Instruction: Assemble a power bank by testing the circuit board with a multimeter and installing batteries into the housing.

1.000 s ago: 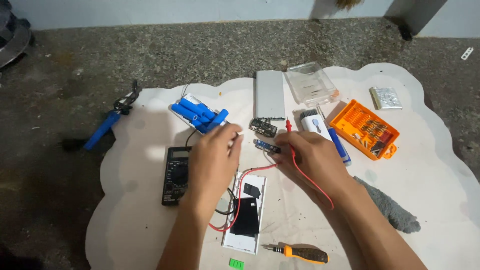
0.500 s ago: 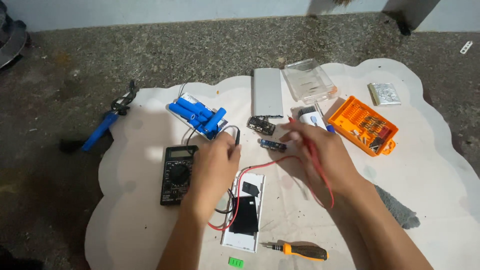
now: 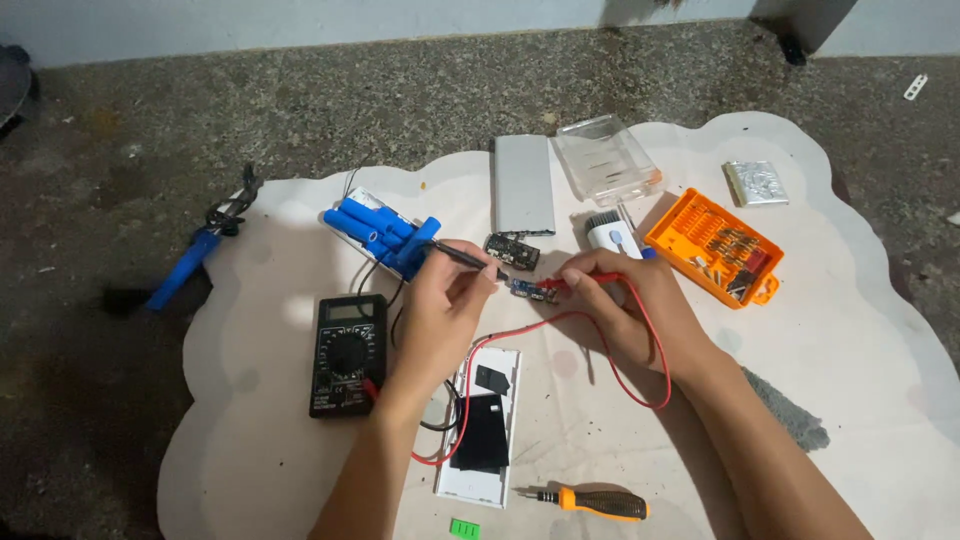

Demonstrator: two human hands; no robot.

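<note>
My left hand point(image 3: 440, 310) pinches a black test probe point(image 3: 462, 255) whose tip points right at a small blue circuit board point(image 3: 532, 290). From the other side, a red test probe point(image 3: 582, 283) is gripped in my right hand point(image 3: 630, 310), its tip on the same board; its red lead point(image 3: 640, 345) loops over my wrist. A black multimeter point(image 3: 347, 352) lies left of my left forearm. A pack of blue cylindrical cells point(image 3: 385, 230) sits just behind the left hand. A second dark circuit board point(image 3: 512, 251) lies behind the blue one.
A white mat point(image 3: 850, 330) covers a rough floor. On it are a grey metal case point(image 3: 523, 184), a clear plastic lid point(image 3: 606, 160), an orange bit box point(image 3: 714, 246), a white open shell point(image 3: 482, 420), an orange-handled screwdriver point(image 3: 590, 500), a foil pouch point(image 3: 756, 182). Blue-handled pliers point(image 3: 195, 250) lie at the mat's left edge.
Both hands have brought the probe tips together on the small blue board. The left hand has shifted right, away from the blue cells.
</note>
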